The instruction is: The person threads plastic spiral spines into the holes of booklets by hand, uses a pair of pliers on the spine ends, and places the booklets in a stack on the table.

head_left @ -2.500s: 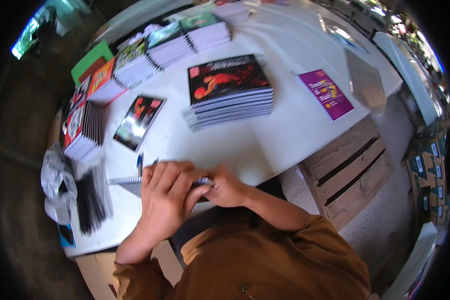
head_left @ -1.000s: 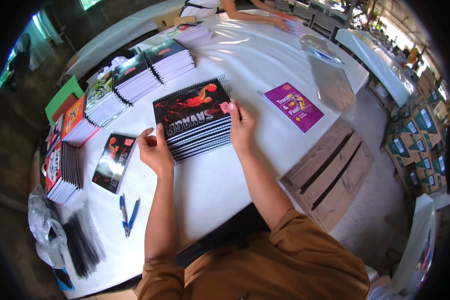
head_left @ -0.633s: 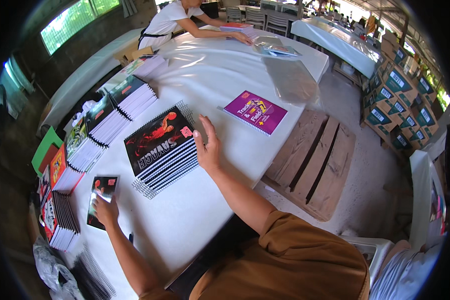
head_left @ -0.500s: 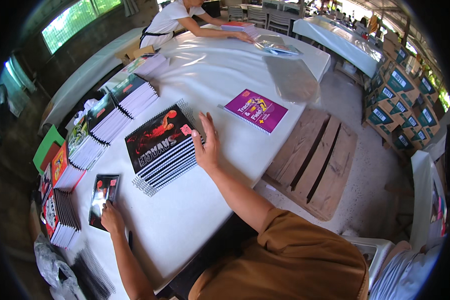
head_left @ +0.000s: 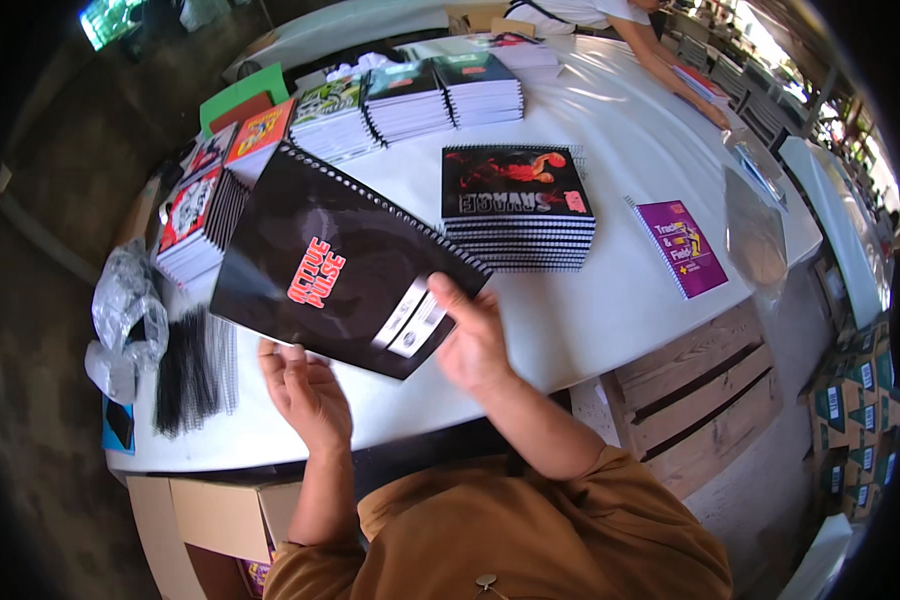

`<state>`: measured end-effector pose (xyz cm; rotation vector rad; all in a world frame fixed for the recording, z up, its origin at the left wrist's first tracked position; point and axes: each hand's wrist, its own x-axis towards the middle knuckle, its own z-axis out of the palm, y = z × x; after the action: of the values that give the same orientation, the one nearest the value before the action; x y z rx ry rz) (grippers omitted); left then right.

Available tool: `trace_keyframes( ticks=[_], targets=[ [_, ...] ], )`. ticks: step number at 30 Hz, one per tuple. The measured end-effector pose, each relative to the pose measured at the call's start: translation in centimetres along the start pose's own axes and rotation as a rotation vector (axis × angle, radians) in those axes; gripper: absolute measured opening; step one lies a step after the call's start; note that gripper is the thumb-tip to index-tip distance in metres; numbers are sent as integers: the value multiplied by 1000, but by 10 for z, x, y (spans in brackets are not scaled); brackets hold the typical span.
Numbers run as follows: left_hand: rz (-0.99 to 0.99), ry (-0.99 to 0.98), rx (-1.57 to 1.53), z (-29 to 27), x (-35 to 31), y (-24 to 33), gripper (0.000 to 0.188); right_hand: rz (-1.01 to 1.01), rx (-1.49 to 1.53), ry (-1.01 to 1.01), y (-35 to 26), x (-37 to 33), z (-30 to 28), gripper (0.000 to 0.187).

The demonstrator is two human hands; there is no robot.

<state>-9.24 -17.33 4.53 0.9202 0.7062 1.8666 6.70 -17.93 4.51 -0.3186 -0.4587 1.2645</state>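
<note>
Over the near edge of the white table (head_left: 610,330), the black spiral notebook (head_left: 340,265) is held up off the surface, tilted, with its long axis running from the upper left down to the lower right and the wire binding along its upper right edge. Right hand (head_left: 475,345) pinches the lower right corner, thumb on the cover, fingers behind. Left hand (head_left: 305,390) sits just under the lower edge, fingers curled up against it, more a support than a full clamp. Right hand has the firmer hold.

Behind the notebook, mid-table: a stack of dark spiral notebooks (head_left: 520,205) with a red figure on the cover, close to the raised notebook's top corner. Right of that stack, apart from it, a purple notebook (head_left: 682,247) lies flat near the right edge. A row of notebook stacks (head_left: 410,100) runs along the far and left edges. At the left corner, a bundle of black wire spirals (head_left: 195,370) and crumpled clear plastic (head_left: 125,320). Another person's arm (head_left: 660,60) reaches in at the far right corner.
</note>
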Motion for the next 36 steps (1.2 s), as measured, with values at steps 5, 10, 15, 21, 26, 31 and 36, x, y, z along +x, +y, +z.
trace_keyframes(
  ticks=[5,10,15,21,26,31,36],
  targets=[
    [-326,-310,432,-47,18,-1,41,53,-762,-328,-37,2,-49,13],
    [-406,-275,620,-65,0,-37,21,145,-844,-433,-29,3,-68,19],
    [336,-632,1334,-128,50,-53,35,234,-951,-350,-31,1,-75,20],
    [213,-49,2188,-172,132,-31,29,207,-917,-470,-31,-2,-57,31],
    [325,-28,2180,-171,138,-37,36,131,-941,-473,-37,-4,-68,32],
    [9,-70,2171,-184,152,-31,37,142,-907,-492,-33,-4,-68,29],
    [137,-29,1682,-163,152,8,34,50,-909,-513,-40,-2,-69,23]
  ],
)
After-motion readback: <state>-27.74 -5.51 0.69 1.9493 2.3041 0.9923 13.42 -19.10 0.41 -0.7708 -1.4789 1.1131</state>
